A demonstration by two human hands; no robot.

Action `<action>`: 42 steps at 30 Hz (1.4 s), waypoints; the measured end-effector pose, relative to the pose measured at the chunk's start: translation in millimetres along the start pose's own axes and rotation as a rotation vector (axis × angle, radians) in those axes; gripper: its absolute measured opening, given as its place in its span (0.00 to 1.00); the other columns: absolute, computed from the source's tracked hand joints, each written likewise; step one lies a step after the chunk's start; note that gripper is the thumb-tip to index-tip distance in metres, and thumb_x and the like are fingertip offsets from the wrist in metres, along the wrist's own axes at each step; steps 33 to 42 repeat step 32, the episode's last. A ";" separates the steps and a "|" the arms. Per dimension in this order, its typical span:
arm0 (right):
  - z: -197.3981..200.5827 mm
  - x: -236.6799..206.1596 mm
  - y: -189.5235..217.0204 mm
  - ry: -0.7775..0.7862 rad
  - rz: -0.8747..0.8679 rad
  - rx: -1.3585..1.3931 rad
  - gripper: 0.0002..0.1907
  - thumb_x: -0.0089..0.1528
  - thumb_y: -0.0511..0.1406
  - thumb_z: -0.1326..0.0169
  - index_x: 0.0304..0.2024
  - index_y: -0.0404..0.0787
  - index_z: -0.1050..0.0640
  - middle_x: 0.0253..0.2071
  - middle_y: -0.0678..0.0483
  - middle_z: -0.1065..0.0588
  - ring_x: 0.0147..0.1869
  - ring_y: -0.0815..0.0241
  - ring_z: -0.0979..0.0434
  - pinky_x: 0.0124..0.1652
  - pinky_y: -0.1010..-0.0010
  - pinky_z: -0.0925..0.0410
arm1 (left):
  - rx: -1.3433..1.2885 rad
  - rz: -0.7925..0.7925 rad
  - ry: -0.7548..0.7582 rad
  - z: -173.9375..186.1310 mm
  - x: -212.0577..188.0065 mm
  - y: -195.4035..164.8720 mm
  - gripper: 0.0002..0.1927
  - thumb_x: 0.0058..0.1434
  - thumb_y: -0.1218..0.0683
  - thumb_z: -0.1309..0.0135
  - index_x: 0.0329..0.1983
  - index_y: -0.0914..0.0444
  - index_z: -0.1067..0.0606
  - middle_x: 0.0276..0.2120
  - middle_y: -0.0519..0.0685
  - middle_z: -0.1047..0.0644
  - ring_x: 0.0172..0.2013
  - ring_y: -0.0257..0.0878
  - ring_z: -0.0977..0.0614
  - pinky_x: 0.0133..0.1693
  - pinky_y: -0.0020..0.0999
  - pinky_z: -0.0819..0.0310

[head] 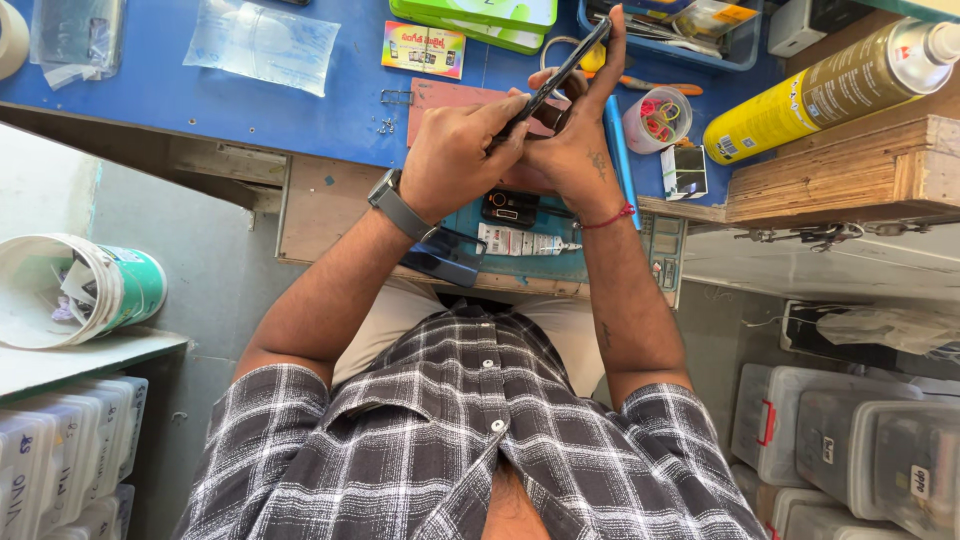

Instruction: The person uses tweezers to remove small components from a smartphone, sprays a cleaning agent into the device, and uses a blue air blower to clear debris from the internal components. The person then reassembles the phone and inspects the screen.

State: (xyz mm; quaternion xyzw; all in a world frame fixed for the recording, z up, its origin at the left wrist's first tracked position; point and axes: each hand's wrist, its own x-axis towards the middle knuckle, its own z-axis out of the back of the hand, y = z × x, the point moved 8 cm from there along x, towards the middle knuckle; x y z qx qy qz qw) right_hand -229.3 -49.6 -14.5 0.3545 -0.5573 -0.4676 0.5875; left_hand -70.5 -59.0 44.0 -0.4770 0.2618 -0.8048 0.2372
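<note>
Both of my hands hold a thin dark phone up over the blue worktop; I see it edge-on and tilted. My left hand, with a grey watch at the wrist, pinches the phone's lower end. My right hand, with a red thread at the wrist, cradles it from behind, the index finger stretched along its upper edge. Whether a tool sits between my left fingers and the phone, I cannot tell.
A second dark phone, a white tube and a small black part lie on the pull-out shelf below my hands. A yellow spray can, a cup of rubber bands, a green box and a plastic bag lie around.
</note>
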 end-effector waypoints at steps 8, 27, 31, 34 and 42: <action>-3.1 1.6 2.0 0.012 0.001 -0.019 0.67 0.66 0.19 0.33 0.75 0.68 0.70 0.55 0.49 0.31 0.55 0.63 0.25 0.60 0.68 0.21 | -0.208 0.173 0.076 4.9 12.6 16.4 0.15 0.67 0.60 0.44 0.56 0.69 0.22 0.36 0.56 0.15 0.35 0.38 0.11 0.37 0.30 0.18; -21.6 9.2 41.5 0.109 0.008 -0.052 0.74 0.56 0.16 0.28 0.73 0.68 0.70 0.72 0.42 0.37 0.75 0.45 0.26 0.64 0.54 0.23 | -0.202 0.067 0.079 2.9 45.3 12.6 0.16 0.69 0.61 0.46 0.59 0.67 0.23 0.31 0.53 0.16 0.31 0.36 0.11 0.31 0.28 0.19; -24.1 10.5 44.3 0.103 0.029 -0.126 0.75 0.55 0.17 0.26 0.73 0.66 0.70 0.71 0.42 0.37 0.76 0.45 0.26 0.63 0.55 0.22 | -0.193 0.088 0.073 2.4 43.3 15.4 0.16 0.69 0.61 0.46 0.59 0.66 0.23 0.31 0.53 0.16 0.31 0.36 0.11 0.32 0.29 0.19; -24.2 11.3 44.5 0.098 0.030 -0.148 0.75 0.55 0.18 0.25 0.73 0.66 0.70 0.71 0.42 0.37 0.76 0.45 0.26 0.62 0.55 0.22 | -0.177 0.084 0.069 2.8 43.2 15.8 0.16 0.68 0.61 0.45 0.59 0.66 0.23 0.31 0.54 0.16 0.31 0.36 0.11 0.32 0.29 0.19; -24.2 11.3 44.5 0.098 0.030 -0.148 0.75 0.55 0.18 0.25 0.73 0.66 0.70 0.71 0.42 0.37 0.76 0.45 0.26 0.62 0.55 0.22 | -0.177 0.084 0.069 2.8 43.2 15.8 0.16 0.68 0.61 0.45 0.59 0.66 0.23 0.31 0.54 0.16 0.31 0.36 0.11 0.32 0.29 0.19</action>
